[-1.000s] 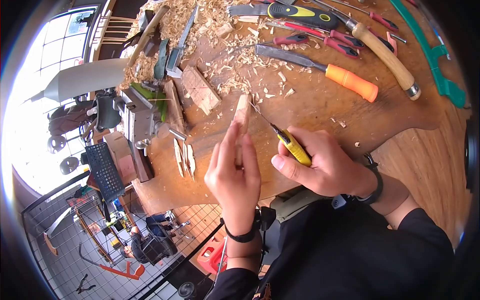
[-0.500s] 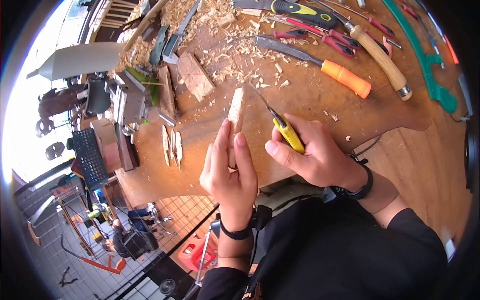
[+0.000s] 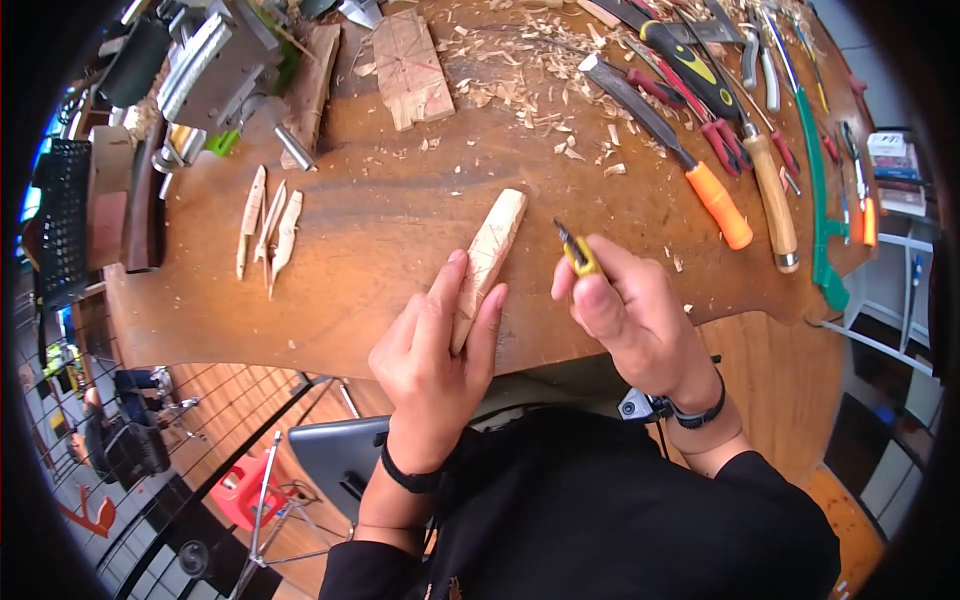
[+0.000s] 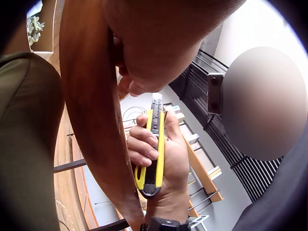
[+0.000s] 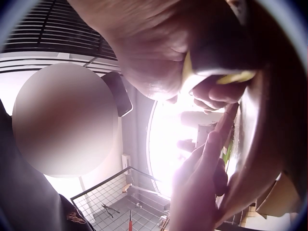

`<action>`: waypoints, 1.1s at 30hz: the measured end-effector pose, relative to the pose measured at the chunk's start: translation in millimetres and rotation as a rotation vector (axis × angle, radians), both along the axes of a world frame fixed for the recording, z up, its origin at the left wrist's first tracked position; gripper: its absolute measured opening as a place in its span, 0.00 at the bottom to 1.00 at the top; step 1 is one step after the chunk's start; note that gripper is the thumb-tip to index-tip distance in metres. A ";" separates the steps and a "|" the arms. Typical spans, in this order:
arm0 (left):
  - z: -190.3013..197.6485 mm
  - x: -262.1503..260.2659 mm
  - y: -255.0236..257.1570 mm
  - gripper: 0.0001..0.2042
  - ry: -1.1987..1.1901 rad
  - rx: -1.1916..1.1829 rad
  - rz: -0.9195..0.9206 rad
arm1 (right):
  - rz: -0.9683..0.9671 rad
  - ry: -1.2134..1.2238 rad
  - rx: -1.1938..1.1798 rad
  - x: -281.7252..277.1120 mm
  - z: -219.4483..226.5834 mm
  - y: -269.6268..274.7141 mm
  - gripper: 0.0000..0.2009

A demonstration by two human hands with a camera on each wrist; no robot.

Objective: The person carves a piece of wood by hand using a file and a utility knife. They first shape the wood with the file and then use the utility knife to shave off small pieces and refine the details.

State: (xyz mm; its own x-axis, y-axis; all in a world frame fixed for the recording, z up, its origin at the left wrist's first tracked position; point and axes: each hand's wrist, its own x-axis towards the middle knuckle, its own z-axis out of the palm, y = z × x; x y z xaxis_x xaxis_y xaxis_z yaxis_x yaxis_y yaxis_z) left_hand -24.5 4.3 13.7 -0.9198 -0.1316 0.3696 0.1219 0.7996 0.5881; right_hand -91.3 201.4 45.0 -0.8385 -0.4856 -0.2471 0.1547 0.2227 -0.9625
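My left hand (image 3: 425, 340) grips a pale, squared stick of wood (image 3: 492, 245) at its lower end, thumb on one side and fingers on the other. Pencil-like lines mark its upper face, and its far end is trimmed. To the right of it, my right hand (image 3: 640, 320) holds a yellow-and-black utility knife (image 3: 580, 255). The left wrist view shows the knife (image 4: 156, 144) lengthwise, fingers wrapped round its handle and a short blade at the top. Blade and stick are apart in the head view. In the right wrist view, my left hand (image 5: 195, 187) appears beyond the knife hand.
Carved slips of wood (image 3: 265, 230) lie left on the workbench (image 3: 370, 230). Behind are a marked wood block (image 3: 412, 70), a metal vise (image 3: 215, 75) and scattered shavings (image 3: 500, 70). An orange-handled chisel (image 3: 718, 205), a wooden-handled tool (image 3: 775, 200) and a green saw frame (image 3: 825, 230) lie right.
The head view has swung, shifting the bench across it. My right hand has turned the knife, its blade now farther from the stick's tip. The stick leans more to the right in my left hand.
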 end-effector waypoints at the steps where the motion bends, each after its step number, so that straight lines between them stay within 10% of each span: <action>1: -1.0 0.2 -0.1 0.21 0.000 0.028 0.009 | 0.052 0.027 0.098 -0.3 5.2 -0.2 0.26; 15: -4.6 -7.9 -3.0 0.24 -0.059 -0.008 -0.042 | 0.335 0.427 0.806 -4.7 30.1 -11.5 0.20; 33: -6.2 -7.4 -8.2 0.23 -0.099 -0.051 -0.126 | 0.552 0.246 0.906 -25.8 54.9 -12.2 0.22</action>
State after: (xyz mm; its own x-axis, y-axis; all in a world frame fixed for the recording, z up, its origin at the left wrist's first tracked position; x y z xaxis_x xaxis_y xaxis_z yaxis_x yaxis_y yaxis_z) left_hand -31.9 -3.9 7.5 -0.9600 0.0037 0.2798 0.1668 0.8105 0.5615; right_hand -117.1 189.2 100.0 -0.6361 -0.5323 -0.5586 -0.3588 0.8450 -0.3965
